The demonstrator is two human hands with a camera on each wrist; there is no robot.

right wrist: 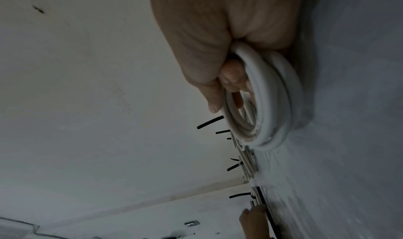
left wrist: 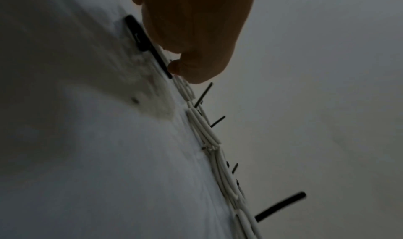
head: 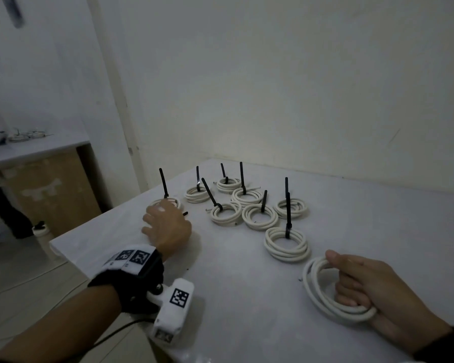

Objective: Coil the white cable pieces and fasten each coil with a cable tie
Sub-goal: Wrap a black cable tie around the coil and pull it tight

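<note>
My right hand point(head: 357, 281) grips an untied coil of white cable point(head: 315, 286) at the near right of the white table point(head: 247, 297); thumb on top, fingers curled through the loop, also clear in the right wrist view on the coil point(right wrist: 268, 104). My left hand point(head: 163, 221) reaches down at the table's left side onto a loose black cable tie point(head: 185, 213) lying flat. In the left wrist view a fingertip point(left wrist: 174, 68) touches that tie point(left wrist: 139, 35); whether it is pinched is hidden. Just beyond the hand lies a tied coil point(head: 172, 201).
Several tied white coils with black tie tails standing up, such as one coil point(head: 287, 243), fill the table's middle and back. The table's left edge point(head: 89, 226) drops to the floor. A brown cabinet point(head: 50, 184) and a person's leg point(head: 0, 213) are at left.
</note>
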